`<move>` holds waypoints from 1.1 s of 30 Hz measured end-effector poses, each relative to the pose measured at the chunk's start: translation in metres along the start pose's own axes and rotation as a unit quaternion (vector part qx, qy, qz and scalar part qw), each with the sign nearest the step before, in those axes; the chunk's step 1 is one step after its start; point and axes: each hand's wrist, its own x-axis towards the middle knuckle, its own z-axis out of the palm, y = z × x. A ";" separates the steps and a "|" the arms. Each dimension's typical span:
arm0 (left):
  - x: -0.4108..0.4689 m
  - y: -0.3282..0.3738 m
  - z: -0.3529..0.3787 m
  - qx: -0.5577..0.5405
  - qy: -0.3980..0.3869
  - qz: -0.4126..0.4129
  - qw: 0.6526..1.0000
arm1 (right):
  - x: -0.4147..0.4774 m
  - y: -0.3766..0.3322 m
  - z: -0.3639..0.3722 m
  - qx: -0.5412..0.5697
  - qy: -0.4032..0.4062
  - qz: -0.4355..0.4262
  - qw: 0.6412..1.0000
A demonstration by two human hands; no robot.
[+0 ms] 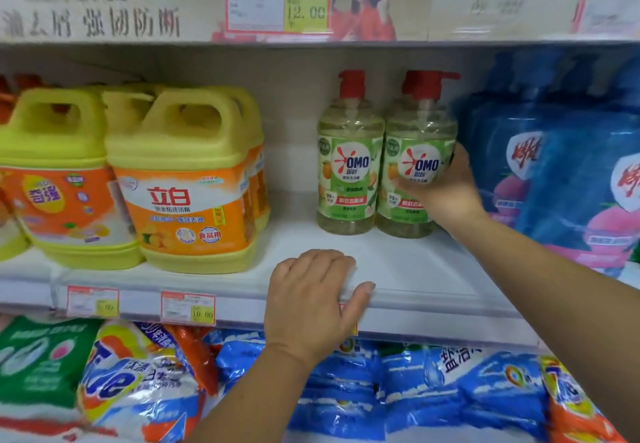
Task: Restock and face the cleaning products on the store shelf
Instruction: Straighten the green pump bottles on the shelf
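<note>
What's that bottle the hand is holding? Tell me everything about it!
The right OMO bottle is clear plastic, full of pale yellow-green liquid, with a red pump top and a green label showing oranges. It stands upright on the white shelf, close beside its twin. The right hand grips its right side.

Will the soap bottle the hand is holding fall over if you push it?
Probably tippy: the OMO bottle is tall and narrow with a red pump, so a high push may topple it. It looks full of liquid, so likely heavy for its size. Its smooth plastic may slip in the right hand.
</note>
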 end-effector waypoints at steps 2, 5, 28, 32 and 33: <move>-0.001 0.000 0.000 0.003 -0.004 0.000 1.000 | -0.009 0.001 -0.002 -0.018 0.023 -0.014 0.999; -0.002 0.000 0.001 0.000 0.000 -0.003 1.000 | -0.030 -0.001 -0.012 -0.016 0.020 -0.034 0.999; -0.016 0.052 -0.112 -0.450 -0.168 -0.188 0.857 | -0.163 -0.073 -0.096 0.283 -0.051 -0.040 0.957; -0.021 0.054 -0.126 -0.515 -0.246 -0.173 0.803 | -0.182 -0.064 -0.110 0.313 -0.162 -0.008 0.936; -0.026 0.053 -0.125 -0.535 -0.264 -0.186 0.781 | -0.185 -0.059 -0.111 0.317 -0.183 0.005 0.930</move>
